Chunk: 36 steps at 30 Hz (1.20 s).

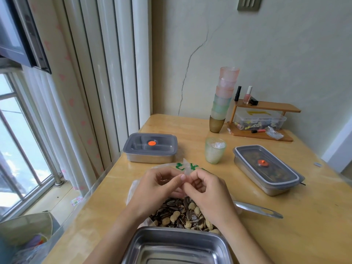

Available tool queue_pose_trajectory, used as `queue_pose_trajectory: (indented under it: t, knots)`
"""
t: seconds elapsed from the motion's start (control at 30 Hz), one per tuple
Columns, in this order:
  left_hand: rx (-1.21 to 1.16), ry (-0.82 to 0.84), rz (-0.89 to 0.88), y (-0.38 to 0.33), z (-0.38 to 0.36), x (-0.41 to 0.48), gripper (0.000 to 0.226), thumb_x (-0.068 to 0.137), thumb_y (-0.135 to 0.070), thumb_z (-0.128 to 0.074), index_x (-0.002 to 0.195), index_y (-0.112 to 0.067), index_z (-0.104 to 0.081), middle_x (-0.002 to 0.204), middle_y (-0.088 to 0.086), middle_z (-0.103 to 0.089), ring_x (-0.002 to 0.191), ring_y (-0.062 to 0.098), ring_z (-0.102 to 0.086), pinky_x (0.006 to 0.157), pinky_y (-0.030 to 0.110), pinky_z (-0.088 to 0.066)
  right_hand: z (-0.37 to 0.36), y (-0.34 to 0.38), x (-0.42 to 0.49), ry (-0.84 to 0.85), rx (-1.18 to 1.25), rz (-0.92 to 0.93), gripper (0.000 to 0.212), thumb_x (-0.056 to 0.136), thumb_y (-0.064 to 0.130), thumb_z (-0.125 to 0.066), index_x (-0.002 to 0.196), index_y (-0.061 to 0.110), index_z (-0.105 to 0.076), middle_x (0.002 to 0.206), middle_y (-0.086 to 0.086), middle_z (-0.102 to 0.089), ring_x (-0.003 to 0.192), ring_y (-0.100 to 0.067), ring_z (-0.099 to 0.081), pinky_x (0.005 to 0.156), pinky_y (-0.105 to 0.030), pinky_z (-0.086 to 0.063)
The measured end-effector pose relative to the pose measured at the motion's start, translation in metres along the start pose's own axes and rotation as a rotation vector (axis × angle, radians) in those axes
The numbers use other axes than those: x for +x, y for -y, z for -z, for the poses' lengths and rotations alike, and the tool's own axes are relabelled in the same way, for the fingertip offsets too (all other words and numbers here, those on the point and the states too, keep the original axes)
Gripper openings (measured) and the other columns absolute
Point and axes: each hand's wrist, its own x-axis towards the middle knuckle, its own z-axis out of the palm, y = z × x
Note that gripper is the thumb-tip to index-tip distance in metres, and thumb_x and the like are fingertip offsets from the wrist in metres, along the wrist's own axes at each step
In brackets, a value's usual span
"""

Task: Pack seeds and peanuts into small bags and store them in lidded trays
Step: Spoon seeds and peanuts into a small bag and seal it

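Your left hand and right hand met fingertip to fingertip above the table, both with fingers curled, each pinching the edge of a small clear bag between thumb and fingers. The bag stuck up just above your thumbs; whether anything was inside it could not be told. Right under your wrists lay a heap of striped seeds and peanuts in a large plastic sack with green print. Nearest to you stood an open metal tray, touching the heap's near edge. A metal scoop lay on the table just to the right of your right hand. Farther back, a lidded tray sat on the left and another lidded tray on the right, with a green cup between them holding crumpled clear plastic.
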Motion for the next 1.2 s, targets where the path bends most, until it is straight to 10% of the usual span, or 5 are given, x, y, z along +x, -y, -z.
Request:
queue_pose_trajectory:
  t: [0.47, 0.63, 0.77, 0.93, 1.2]
  knots:
    - [0.427, -0.161, -0.075, 0.004, 0.005, 0.001, 0.011, 0.090, -0.027, -0.078, 0.081, -0.022, -0.075, 0.071, -0.006, -0.076, 0.068, 0.012, -0.074, 0.071, 0.038, -0.062, 0.001, 0.001, -0.001, -0.113, -0.131, 0.036, 0.020, 0.093, 0.012, -0.071, 0.084, 0.024, -0.057, 0.073, 0.008, -0.064, 0.071, -0.010, -0.062, 0.059, -0.016, -0.048]
    - [0.613, -0.137, -0.257, 0.003, 0.005, 0.001, 0.013, 0.087, -0.024, -0.074, 0.075, -0.025, -0.068, 0.069, -0.010, -0.067, 0.063, 0.010, -0.061, 0.056, 0.014, -0.042, 0.000, -0.007, 0.001, -0.176, -0.403, 0.129, 0.022, 0.088, 0.007, -0.066, 0.091, 0.023, -0.052, 0.080, 0.008, -0.059, 0.069, -0.013, -0.058, 0.061, -0.038, -0.054]
    - [0.669, -0.025, -0.417, -0.001, 0.006, 0.000, 0.016, 0.085, -0.031, -0.078, 0.095, -0.028, -0.066, 0.090, -0.013, -0.063, 0.090, 0.010, -0.060, 0.074, 0.012, -0.041, 0.003, -0.005, 0.001, -0.146, -0.308, 0.097, 0.017, 0.092, 0.010, -0.069, 0.086, 0.023, -0.060, 0.075, 0.009, -0.066, 0.066, -0.012, -0.065, 0.060, -0.036, -0.056]
    - [0.763, 0.132, -0.420, 0.005, 0.015, 0.001, 0.090, 0.072, -0.061, -0.087, 0.147, -0.035, -0.046, 0.142, -0.022, -0.046, 0.140, 0.006, -0.039, 0.112, 0.014, -0.028, 0.009, 0.006, 0.002, 0.002, 0.252, -0.170, 0.010, 0.096, 0.009, -0.070, 0.089, 0.015, -0.070, 0.071, -0.003, -0.074, 0.060, -0.014, -0.066, 0.062, -0.032, -0.055]
    - [0.775, 0.055, -0.400, 0.015, 0.016, 0.004, 0.059, 0.083, -0.048, -0.075, 0.136, -0.032, -0.055, 0.123, -0.025, -0.060, 0.117, -0.004, -0.054, 0.101, 0.014, -0.036, 0.011, 0.002, 0.001, -0.109, 0.078, -0.081, 0.011, 0.094, 0.020, -0.073, 0.089, 0.028, -0.067, 0.076, 0.003, -0.073, 0.068, -0.015, -0.070, 0.066, -0.040, -0.059]
